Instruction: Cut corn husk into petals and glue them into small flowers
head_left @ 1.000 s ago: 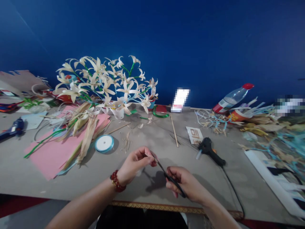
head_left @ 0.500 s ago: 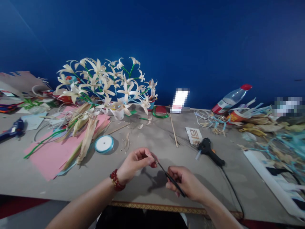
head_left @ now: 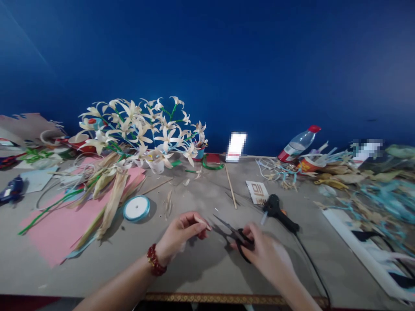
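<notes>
My left hand [head_left: 189,231], with a red bead bracelet [head_left: 156,260] at the wrist, is closed in a pinch. A small pale sliver seems to show at its fingertips, too small to name. In my right hand [head_left: 264,248] is a pair of black-handled scissors [head_left: 238,235], fingers in the handle loops. Their blades point up and left, just short of my left fingertips and not touching them. A flat roll of blue ribbon [head_left: 136,208] lies left of my left hand. Beyond my right hand rests a black glue gun [head_left: 283,214].
White handmade flowers [head_left: 141,129] on green stems stand at the back left. Dried husks [head_left: 112,207] lie on pink paper [head_left: 55,233]. A bottle [head_left: 298,144] leans at the back right. A white power strip [head_left: 350,246] and a thin stick [head_left: 231,185] lie on the table.
The scissors have drawn back from my left fingertips, and my right hand has turned so that the loops show. My left hand keeps its pinch. The whole view has shifted slightly.
</notes>
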A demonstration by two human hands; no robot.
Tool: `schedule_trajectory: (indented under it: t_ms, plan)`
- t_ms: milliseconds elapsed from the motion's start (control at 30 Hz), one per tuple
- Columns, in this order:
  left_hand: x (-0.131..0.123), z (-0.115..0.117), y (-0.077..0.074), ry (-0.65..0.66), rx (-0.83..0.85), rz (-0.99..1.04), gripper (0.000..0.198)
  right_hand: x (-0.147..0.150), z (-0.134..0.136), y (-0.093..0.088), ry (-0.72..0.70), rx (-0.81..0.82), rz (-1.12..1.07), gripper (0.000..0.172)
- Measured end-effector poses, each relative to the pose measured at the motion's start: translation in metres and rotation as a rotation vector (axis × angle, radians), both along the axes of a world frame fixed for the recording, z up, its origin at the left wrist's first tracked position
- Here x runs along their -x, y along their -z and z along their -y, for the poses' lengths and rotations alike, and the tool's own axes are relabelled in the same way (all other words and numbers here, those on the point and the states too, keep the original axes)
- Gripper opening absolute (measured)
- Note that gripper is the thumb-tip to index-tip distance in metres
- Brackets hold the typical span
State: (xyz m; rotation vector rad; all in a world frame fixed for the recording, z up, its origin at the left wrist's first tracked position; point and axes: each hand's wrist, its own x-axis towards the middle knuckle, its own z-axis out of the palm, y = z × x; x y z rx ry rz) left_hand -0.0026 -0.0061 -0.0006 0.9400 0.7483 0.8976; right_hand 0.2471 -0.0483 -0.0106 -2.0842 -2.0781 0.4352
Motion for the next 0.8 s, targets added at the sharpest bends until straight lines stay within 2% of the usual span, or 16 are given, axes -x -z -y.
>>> schedule_trajectory:
  t_ms: [67, 200, 433, 667, 800]
  plan:
    - [-0.001, 0.0, 0.003, 0.001, 0.0, -0.014, 0.02, 0.0, 0.001, -0.002, -0.018, -0.048, 0.121, 0.023]
    - [-0.005, -0.001, 0.008, -0.001, 0.01, -0.009, 0.024, 0.006, -0.004, -0.007, -0.168, -0.107, 0.242, 0.013]
    - [-0.009, -0.002, 0.011, 0.012, -0.008, -0.061, 0.031, 0.018, -0.018, -0.022, -0.235, -0.069, 0.38, 0.021]
    - [-0.009, -0.002, 0.011, 0.006, 0.005, -0.065, 0.03, 0.014, -0.028, -0.027, -0.315, 0.021, 0.31, 0.031]
    - [-0.009, -0.001, 0.009, 0.019, 0.034, -0.038, 0.032, 0.008, -0.035, -0.039, -0.407, 0.056, 0.216, 0.032]
